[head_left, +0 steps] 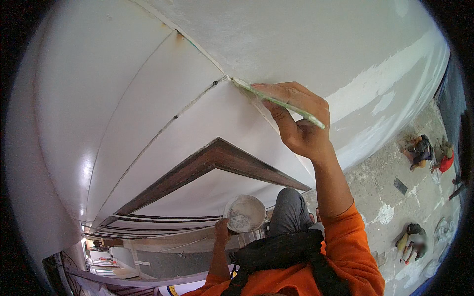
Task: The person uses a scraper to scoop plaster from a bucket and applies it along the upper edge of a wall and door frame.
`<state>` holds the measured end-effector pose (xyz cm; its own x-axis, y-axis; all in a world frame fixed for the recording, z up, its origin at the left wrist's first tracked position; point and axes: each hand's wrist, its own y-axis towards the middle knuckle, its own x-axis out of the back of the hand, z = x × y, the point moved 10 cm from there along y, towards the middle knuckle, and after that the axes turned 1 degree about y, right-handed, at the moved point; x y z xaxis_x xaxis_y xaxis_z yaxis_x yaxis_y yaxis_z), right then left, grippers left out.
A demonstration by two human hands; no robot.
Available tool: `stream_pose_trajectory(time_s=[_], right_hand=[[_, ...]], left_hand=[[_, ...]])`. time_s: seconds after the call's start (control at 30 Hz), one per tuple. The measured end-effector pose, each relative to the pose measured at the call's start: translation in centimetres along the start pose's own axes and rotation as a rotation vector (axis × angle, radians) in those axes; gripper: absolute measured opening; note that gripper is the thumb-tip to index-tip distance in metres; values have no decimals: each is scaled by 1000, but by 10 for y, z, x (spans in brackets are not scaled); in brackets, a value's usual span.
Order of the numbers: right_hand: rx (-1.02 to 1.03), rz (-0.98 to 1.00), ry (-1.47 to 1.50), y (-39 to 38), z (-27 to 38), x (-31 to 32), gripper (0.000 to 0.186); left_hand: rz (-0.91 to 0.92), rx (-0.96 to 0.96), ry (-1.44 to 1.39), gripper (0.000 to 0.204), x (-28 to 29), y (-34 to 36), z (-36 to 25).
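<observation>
My right hand (301, 118) is raised to the white surface overhead, its fingers closed around a thin pale-green flat tool (286, 105). White smears coat parts of that tool. Its far end meets the seam (217, 66) where the panels come together; whether it is a scraper or a brush I cannot tell. Lower down, my left hand (222, 228) grips the rim of a round bowl (245, 213) with whitish material inside. The fingers on the bowl are partly hidden.
A dark brown angled frame (212, 155) runs across the white wall panel (197, 187). Far below on the right, several people work on the stained concrete floor (380, 197), one in a red top (446, 161). A black bag (279, 254) hangs across my front.
</observation>
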<state>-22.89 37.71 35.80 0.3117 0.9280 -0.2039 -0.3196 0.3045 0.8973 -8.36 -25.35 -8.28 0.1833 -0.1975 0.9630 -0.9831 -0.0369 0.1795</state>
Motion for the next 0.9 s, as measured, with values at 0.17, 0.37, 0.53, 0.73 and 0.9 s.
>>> stream_pose_trajectory(time_s=[0.17, 0.37, 0.53, 0.73, 0.9], right_hand=[[-90, 164, -85, -23, -19, 0, 42], [-453, 170, 92, -46, -44, 19, 29], [127, 16, -307, -21, 20, -12, 51], [141, -44, -424, -34, 29, -42, 51], [-80, -82, -34, -35, -4, -15, 32]], left_hand=[[119, 447, -584, 44, -43, 10, -44], [159, 421, -853, 35, 2, 25, -110], [46, 414, -955, 31, 5, 22, -106], [55, 417, -869, 32, 11, 25, -116], [20, 424, -929, 30, 6, 22, -96]])
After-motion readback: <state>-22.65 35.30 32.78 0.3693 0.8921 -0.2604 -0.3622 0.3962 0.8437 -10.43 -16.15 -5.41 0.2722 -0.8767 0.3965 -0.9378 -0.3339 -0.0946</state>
